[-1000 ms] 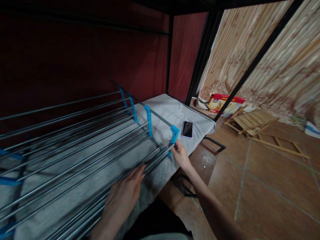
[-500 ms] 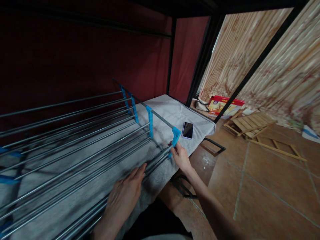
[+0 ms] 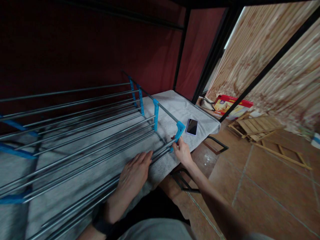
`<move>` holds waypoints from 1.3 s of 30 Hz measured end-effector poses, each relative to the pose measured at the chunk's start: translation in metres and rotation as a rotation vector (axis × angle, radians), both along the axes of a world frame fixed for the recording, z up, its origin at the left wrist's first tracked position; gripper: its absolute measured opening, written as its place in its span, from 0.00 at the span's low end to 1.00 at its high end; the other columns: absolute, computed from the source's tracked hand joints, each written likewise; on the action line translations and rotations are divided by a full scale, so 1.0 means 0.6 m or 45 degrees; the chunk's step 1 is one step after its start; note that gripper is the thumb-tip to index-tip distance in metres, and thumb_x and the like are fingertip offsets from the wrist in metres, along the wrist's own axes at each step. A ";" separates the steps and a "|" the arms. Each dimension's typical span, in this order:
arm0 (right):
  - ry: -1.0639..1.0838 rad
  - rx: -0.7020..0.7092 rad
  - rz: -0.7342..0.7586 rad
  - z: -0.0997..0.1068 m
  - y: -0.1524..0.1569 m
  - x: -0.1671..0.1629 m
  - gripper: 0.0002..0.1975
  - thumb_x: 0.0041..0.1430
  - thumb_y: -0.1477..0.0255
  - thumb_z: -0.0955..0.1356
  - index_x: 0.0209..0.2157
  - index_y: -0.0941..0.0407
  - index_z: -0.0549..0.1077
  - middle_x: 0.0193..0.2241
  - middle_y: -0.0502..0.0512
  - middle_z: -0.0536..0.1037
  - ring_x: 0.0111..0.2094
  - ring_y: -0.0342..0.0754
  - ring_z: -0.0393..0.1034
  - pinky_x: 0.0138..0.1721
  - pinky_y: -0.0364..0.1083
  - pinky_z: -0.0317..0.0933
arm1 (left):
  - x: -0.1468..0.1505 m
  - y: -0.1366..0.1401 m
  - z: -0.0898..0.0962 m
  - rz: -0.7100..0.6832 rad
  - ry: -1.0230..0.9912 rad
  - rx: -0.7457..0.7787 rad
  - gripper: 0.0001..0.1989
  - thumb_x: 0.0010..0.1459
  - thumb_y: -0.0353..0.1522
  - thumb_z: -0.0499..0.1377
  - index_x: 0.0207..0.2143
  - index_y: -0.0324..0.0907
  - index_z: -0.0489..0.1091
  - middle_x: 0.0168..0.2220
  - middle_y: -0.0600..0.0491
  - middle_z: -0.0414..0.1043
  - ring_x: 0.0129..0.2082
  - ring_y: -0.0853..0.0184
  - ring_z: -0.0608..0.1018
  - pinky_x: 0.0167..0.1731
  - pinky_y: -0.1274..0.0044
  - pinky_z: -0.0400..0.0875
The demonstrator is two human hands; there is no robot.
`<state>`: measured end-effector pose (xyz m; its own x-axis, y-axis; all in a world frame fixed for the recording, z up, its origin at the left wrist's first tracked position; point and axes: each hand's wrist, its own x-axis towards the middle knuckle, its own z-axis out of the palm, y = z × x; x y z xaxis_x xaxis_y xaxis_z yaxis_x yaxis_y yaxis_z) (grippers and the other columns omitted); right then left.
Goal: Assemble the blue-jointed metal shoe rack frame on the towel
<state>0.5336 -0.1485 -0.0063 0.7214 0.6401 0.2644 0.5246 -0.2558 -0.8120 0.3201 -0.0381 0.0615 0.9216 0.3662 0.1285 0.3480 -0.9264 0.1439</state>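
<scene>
A shoe rack of thin grey metal tubes [image 3: 107,132] with blue plastic connectors lies on its side across a grey blanket [image 3: 172,100]. My right hand [image 3: 182,150] grips the blue connector [image 3: 180,130] at the rack's near right corner, with thumb and fingers closed about its lower part. Its fingertips are partly hidden behind the plastic. To the left, my left hand [image 3: 135,171] lies flat over the nearest tubes, fingers stretched out and resting on them. A dark band circles the left wrist.
A phone [image 3: 192,127] lies on the blanket beyond the rack's corner. Black metal posts [image 3: 181,50] frame the bed. On the tiled floor are a folded wooden piece [image 3: 261,125], a wooden frame [image 3: 282,151] and a red and yellow box [image 3: 232,106]. A patterned curtain [image 3: 270,50] hangs behind.
The view has shifted, so the rack, phone and floor things sit differently in the picture. Both hands keep nearly the same places on the rack; more of the left wrist shows.
</scene>
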 end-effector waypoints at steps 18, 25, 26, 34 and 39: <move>-0.724 -0.010 1.211 -0.044 0.048 -0.367 0.26 0.62 0.83 0.59 0.60 0.54 0.66 0.59 0.60 0.69 0.60 0.56 0.62 0.62 0.60 0.54 | -0.471 -0.077 -0.197 1.565 -1.184 -0.872 0.15 0.57 0.42 0.57 0.38 0.39 0.71 0.32 0.51 0.72 0.32 0.63 0.74 0.32 0.74 0.70; -0.882 -0.309 1.270 -0.044 0.133 -0.428 0.17 0.67 0.75 0.61 0.55 0.55 0.70 0.51 0.61 0.75 0.51 0.56 0.70 0.54 0.55 0.61 | -0.515 -0.044 -0.197 1.724 -1.432 -0.564 0.14 0.53 0.39 0.58 0.39 0.42 0.65 0.39 0.50 0.69 0.39 0.63 0.74 0.41 0.71 0.70; -0.896 -0.363 1.251 -0.047 0.140 -0.435 0.17 0.67 0.73 0.62 0.55 0.55 0.70 0.50 0.61 0.76 0.50 0.56 0.71 0.53 0.54 0.62 | -0.517 -0.038 -0.201 1.746 -1.463 -0.531 0.15 0.52 0.39 0.59 0.41 0.43 0.64 0.41 0.49 0.69 0.42 0.62 0.74 0.42 0.71 0.71; -0.828 -0.542 1.358 -0.045 0.186 -0.459 0.11 0.68 0.73 0.62 0.45 0.54 0.76 0.47 0.61 0.78 0.49 0.57 0.73 0.50 0.52 0.66 | -0.538 0.016 -0.215 1.533 -1.369 -0.712 0.24 0.53 0.41 0.60 0.50 0.39 0.63 0.49 0.43 0.70 0.50 0.57 0.74 0.55 0.61 0.66; -0.840 -0.398 1.397 -0.036 0.184 -0.450 0.13 0.67 0.76 0.62 0.44 0.54 0.77 0.49 0.60 0.77 0.51 0.58 0.72 0.53 0.54 0.64 | -0.542 0.035 -0.202 1.433 -1.244 -0.682 0.18 0.56 0.41 0.58 0.45 0.39 0.67 0.47 0.45 0.73 0.51 0.57 0.74 0.56 0.63 0.65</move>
